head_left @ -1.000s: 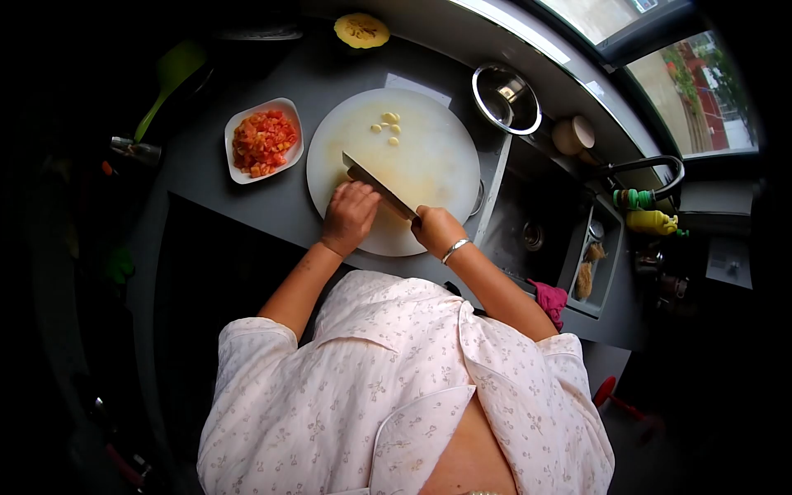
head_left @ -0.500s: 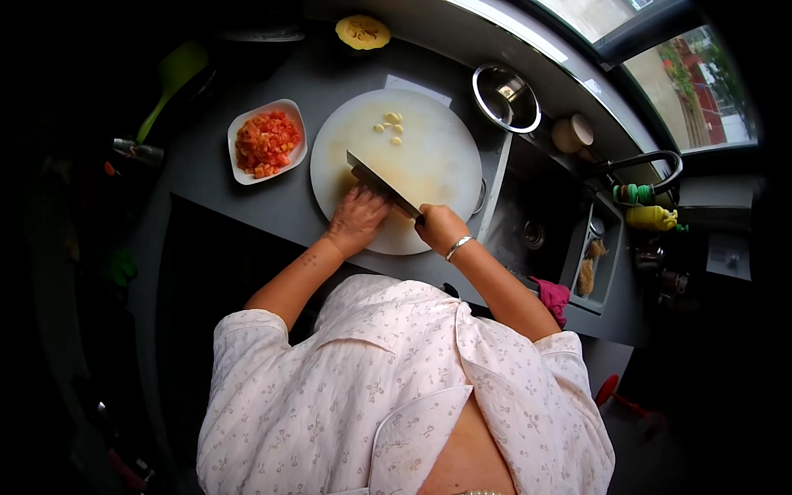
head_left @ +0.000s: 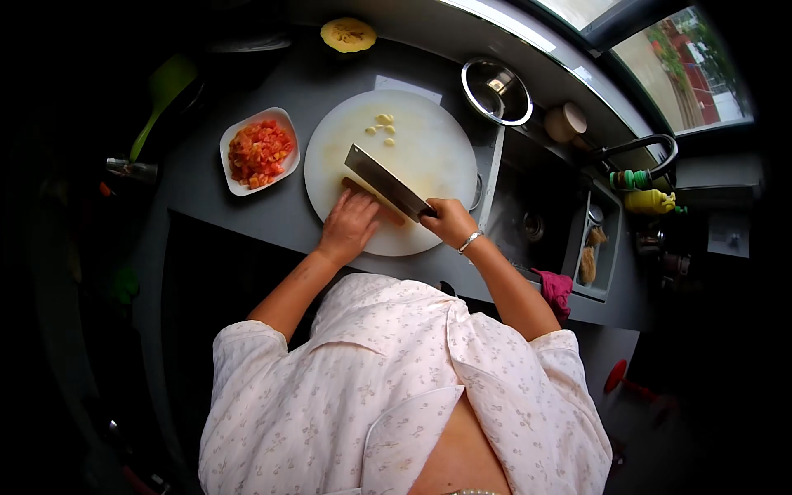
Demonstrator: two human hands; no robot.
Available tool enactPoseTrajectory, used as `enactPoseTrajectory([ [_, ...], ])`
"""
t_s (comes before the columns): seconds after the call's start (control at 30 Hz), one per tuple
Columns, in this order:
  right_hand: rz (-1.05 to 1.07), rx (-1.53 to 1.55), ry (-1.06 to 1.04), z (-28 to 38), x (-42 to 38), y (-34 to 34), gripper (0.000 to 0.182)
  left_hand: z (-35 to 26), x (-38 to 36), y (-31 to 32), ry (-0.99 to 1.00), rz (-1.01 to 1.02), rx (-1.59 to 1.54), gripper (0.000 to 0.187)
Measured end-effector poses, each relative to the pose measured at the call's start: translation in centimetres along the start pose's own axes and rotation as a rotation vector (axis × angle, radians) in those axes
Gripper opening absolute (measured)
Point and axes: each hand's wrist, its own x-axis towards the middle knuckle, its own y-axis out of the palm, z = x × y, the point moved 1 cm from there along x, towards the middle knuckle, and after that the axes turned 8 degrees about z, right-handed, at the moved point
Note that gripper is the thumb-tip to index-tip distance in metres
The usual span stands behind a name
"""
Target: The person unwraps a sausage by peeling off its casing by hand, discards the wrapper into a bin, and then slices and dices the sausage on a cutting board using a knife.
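Note:
My right hand [head_left: 451,223] is closed around the handle of a cleaver [head_left: 386,181]. Its broad blade slants up and left over a round white cutting board [head_left: 445,144]. Just below the blade, my left hand [head_left: 350,225] lies with bent fingers on a long reddish-brown strip [head_left: 393,215], whose kind I cannot make out. The fingers hide part of this strip. Several pale peeled cloves [head_left: 388,142], which look like garlic, lie toward the far side of the board.
Left of the board stands a white square dish [head_left: 239,186] of diced tomato [head_left: 262,153]. A cut yellow squash [head_left: 348,35] sits at the back. A steel bowl [head_left: 497,92] is behind the sink [head_left: 516,194], with a black faucet [head_left: 635,148] to the right.
The cleaver blade has tilted flatter and lifted away from my left fingers, showing more of the reddish-brown strip. My left hand has shifted slightly left, and the view has shifted a little.

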Motion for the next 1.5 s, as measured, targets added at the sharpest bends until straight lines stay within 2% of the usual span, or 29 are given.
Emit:
enactPoseTrajectory([
  [0.07,-0.015,0.003,0.024,-0.4,-0.6,0.2,0.021,0.3,0.1,0.2,-0.057,-0.044,-0.094,0.032],
  [0.13,-0.058,0.093,0.008,-1.0,-1.0,0.4,0.022,0.7,0.4,0.3,-0.235,-0.219,-0.314,0.028],
  [0.17,-0.063,0.095,0.011,-1.1,-1.3,0.4,0.022,0.7,0.7,0.3,-0.229,-0.217,-0.316,0.028],
  [0.23,-0.041,0.389,0.145,-0.7,-1.8,0.2,0.022,0.9,1.4,-0.6,-0.438,-0.32,-0.604,0.025],
  [0.27,-0.043,0.39,0.146,-0.6,-1.9,-0.1,0.022,0.8,1.9,-0.8,-0.48,-0.358,-0.715,0.025],
  [0.33,0.048,0.74,0.248,-0.5,-2.1,-0.6,0.024,1.3,2.6,-0.5,-0.467,-0.326,-0.738,0.025],
  [0.37,0.045,0.742,0.247,-0.3,-2.3,-0.8,0.024,1.6,2.8,-0.3,-0.457,-0.296,-0.761,0.025],
  [0.43,0.124,1.019,0.269,0.1,-2.6,-1.1,0.033,1.5,3.5,0.1,-0.441,-0.246,-0.773,0.028],
  [0.5,0.124,1.046,0.255,0.3,-2.7,-0.9,0.036,0.8,4.5,1.1,-0.566,-0.268,-1.537,0.031],
  [0.53,0.159,1.126,0.24,0.4,-2.7,-1.0,0.034,0.6,4.9,1.4,-0.612,-0.246,-1.688,0.034],
  [0.63,0.179,1.228,0.2,0.3,-2.5,-0.8,0.033,0.4,6.0,1.7,-0.64,-0.294,-1.837,0.033],
  [0.67,0.168,1.25,0.178,0.1,-2.4,-0.8,0.033,0.5,6.3,1.7,-0.638,-0.29,-1.837,0.033],
  [0.73,0.139,1.269,0.161,-0.6,-2.6,-0.9,0.033,0.9,6.4,1.3,-0.638,-0.256,-1.353,0.026],
  [0.77,0.11,1.288,0.144,-0.9,-2.7,-1.1,0.034,1.2,6.1,1.0,-0.638,-0.253,-1.353,0.026],
  [0.83,0.051,1.291,0.158,-1.3,-3.6,-1.4,0.033,1.6,5.3,-0.4,-0.499,-0.179,-0.855,0.022],
  [0.87,0.025,1.285,0.166,-1.6,-4.1,-1.5,0.031,1.6,4.9,-1.0,-0.479,-0.155,-0.722,0.022],
  [0.9,0.001,1.278,0.174,-1.7,-4.6,-1.6,0.029,2.0,4.5,-1.1,-0.483,-0.149,-0.721,0.022],
  [0.97,-0.032,1.251,0.196,-2.1,-5.6,-1.4,0.027,2.7,3.7,-1.4,-0.24,-0.17,-0.319,0.022],
  [1.17,-0.072,1.146,0.249,-1.7,-6.9,-0.1,0.026,4.8,2.8,-1.1,-0.214,-0.126,-0.212,0.028],
  [1.37,-0.053,1.068,0.262,-1.3,-7.1,0.6,0.027,5.3,3.3,-1.6,-0.095,-0.058,-0.153,0.019],
  [1.43,-0.052,1.042,0.233,-1.3,-7.0,0.8,0.026,5.4,3.5,-2.2,-0.043,0.042,-0.145,0.015],
  [1.5,-0.058,1.027,0.233,-1.0,-7.0,0.9,0.025,5.2,3.2,-2.9,-0.002,0.024,-0.118,0.013],
])
